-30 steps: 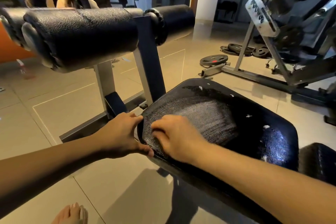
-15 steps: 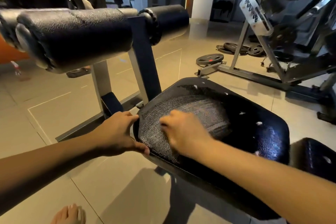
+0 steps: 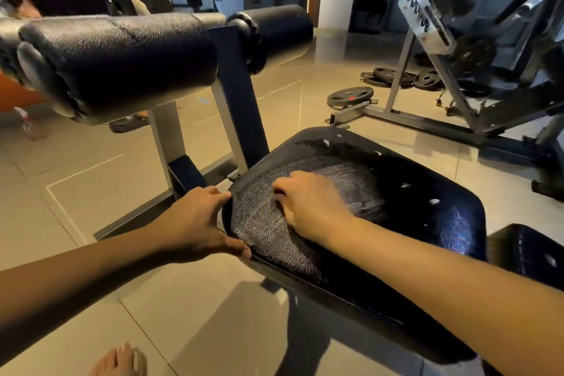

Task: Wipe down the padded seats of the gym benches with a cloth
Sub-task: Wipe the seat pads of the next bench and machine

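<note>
The padded seat point(image 3: 381, 207) of the bench occupies the centre and right of the frame, black, cracked and worn grey over its left portion, with several small white tears toward the right. The left hand point(image 3: 195, 223) grips the seat's left edge, fingers curled over the rim and thumb lying along the lower side. The right hand point(image 3: 311, 207) rests knuckles-up on the worn area, fingers bent under the palm and pressing down on the padding; whether a cloth lies beneath it cannot be determined, as none shows past the hand. A large padded roller point(image 3: 122, 67) on a steel upright point(image 3: 241, 101) stands at the upper left of the frame, with a smaller roller point(image 3: 277, 30) just beyond it. Weight plates point(image 3: 351, 96) lie on the tiled floor point(image 3: 76, 192) at upper centre right, beside another machine frame point(image 3: 457, 101). A bare foot point(image 3: 119, 360) shows at the bottom left edge.
</note>
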